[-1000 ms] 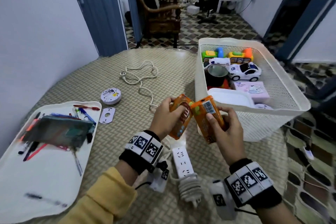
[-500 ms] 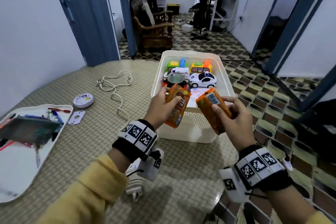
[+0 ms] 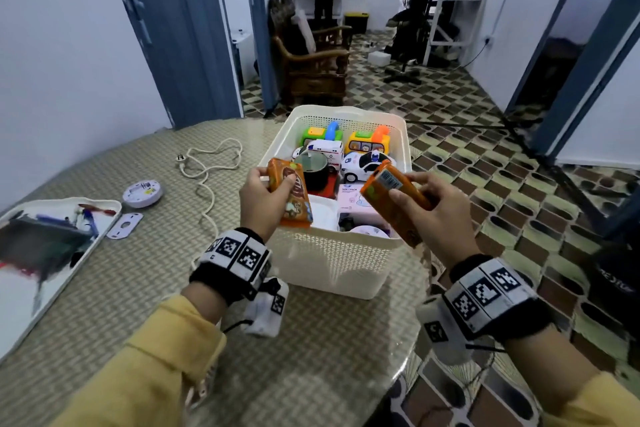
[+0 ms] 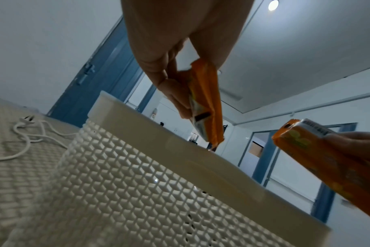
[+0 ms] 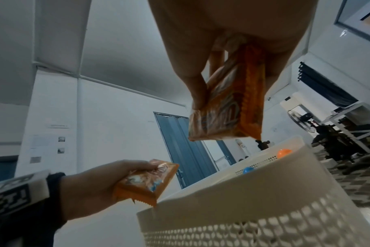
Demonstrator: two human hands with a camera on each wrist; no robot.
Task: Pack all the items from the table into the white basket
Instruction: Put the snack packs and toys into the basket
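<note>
Left hand [image 3: 265, 199] grips orange packet [image 3: 290, 196]; right hand [image 3: 438, 215] grips second packet [image 3: 393, 196] | white basket [image 3: 329, 263] directly below | advise lowering past rim, releasing flat onto free space.

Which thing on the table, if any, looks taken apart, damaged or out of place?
The round white device left of the white basket looks taken apart: a flat white plate, seemingly its backing, lies apart beside it. A white cable sprawls loose nearby. Nothing looks spilled or broken; both hands hold intact orange packets.
</note>
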